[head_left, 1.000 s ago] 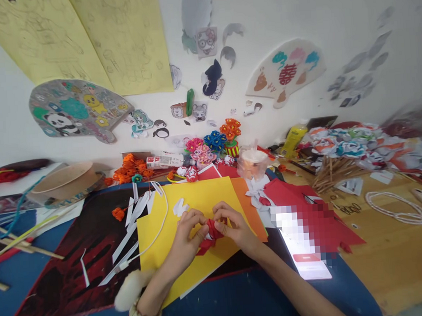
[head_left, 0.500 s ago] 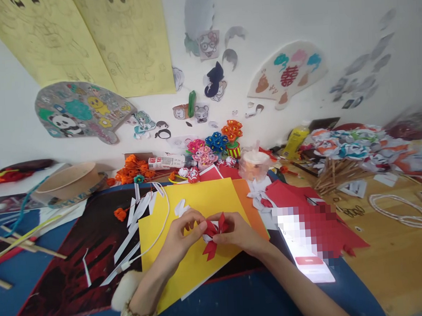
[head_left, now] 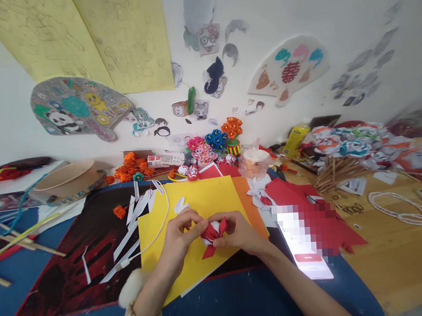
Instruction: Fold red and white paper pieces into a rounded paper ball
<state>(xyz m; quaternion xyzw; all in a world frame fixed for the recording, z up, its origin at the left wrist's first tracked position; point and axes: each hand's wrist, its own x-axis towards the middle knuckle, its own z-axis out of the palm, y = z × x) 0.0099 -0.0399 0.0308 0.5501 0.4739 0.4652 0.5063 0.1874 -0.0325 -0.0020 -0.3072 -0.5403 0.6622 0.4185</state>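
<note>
A folded red and white paper flower is pinched between both my hands, above a stack of yellow paper. My left hand grips its left side with thumb and fingertips. On its right side, my right hand has the thumb in front and the fingers curled behind, partly hidden. Pointed red tips stick out at the upper right and the bottom of the flower. A small white folded paper piece lies on the yellow sheet just beyond my left hand.
White paper strips and a white cable lie left of the yellow stack. To the right are red paper, a lit phone and a lidded cup. Colourful craft flowers stand by the wall.
The paper flower has turned in my fingers, so more of its white rounded side shows. My left hand has shifted slightly right, and both hands still hold the flower.
</note>
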